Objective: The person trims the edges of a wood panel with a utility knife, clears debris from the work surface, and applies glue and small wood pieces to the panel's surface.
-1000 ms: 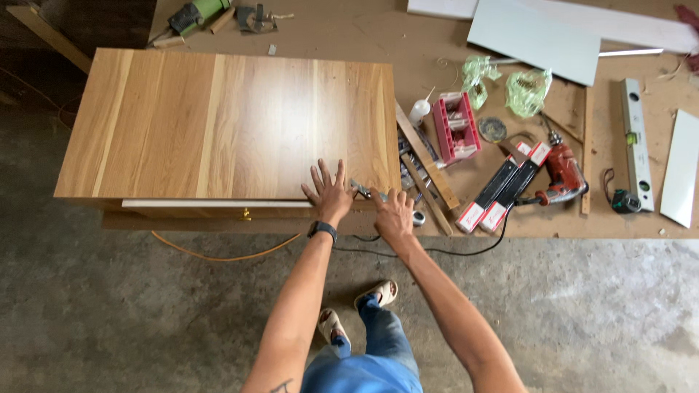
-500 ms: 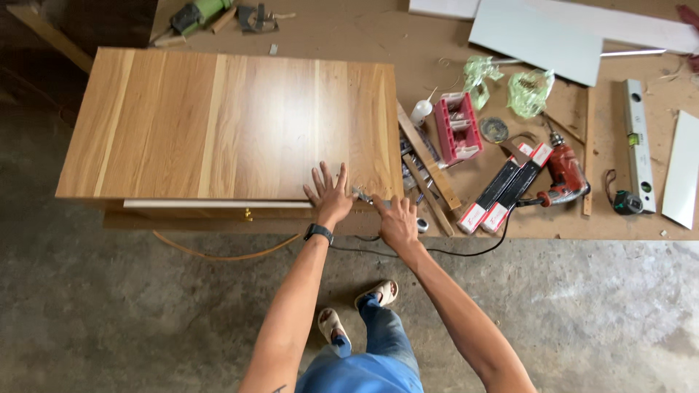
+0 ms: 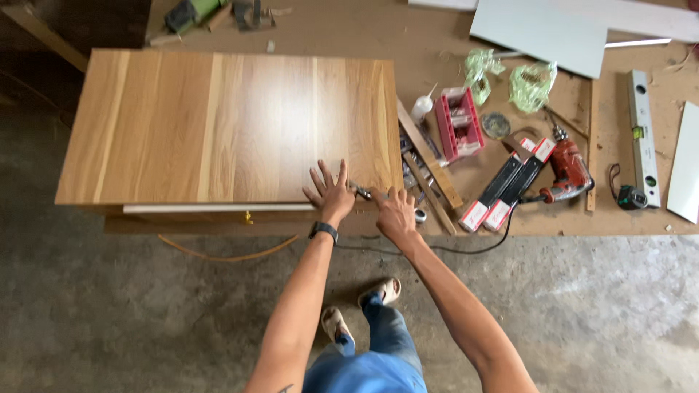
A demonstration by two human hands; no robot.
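Observation:
A large oak-coloured wooden panel [image 3: 218, 124] lies flat on the workbench. My left hand [image 3: 331, 191], with a dark watch on the wrist, rests palm down with fingers spread on the panel's near right corner. My right hand [image 3: 395, 215] sits just off that corner, at the panel's edge, fingers pointing away from me. A small metal piece [image 3: 362, 192] lies between the two hands and touches my right fingertips. Whether the right hand grips it is unclear.
To the right of the panel are wooden strips [image 3: 429, 167], a red case [image 3: 459, 124], two black rails with red-white ends [image 3: 510, 185], a red drill [image 3: 568, 171] with its cord, a spirit level [image 3: 644, 131], a tape measure [image 3: 632, 196], green bags [image 3: 531, 84] and white boards [image 3: 542, 29]. Below is a concrete floor [image 3: 582, 313].

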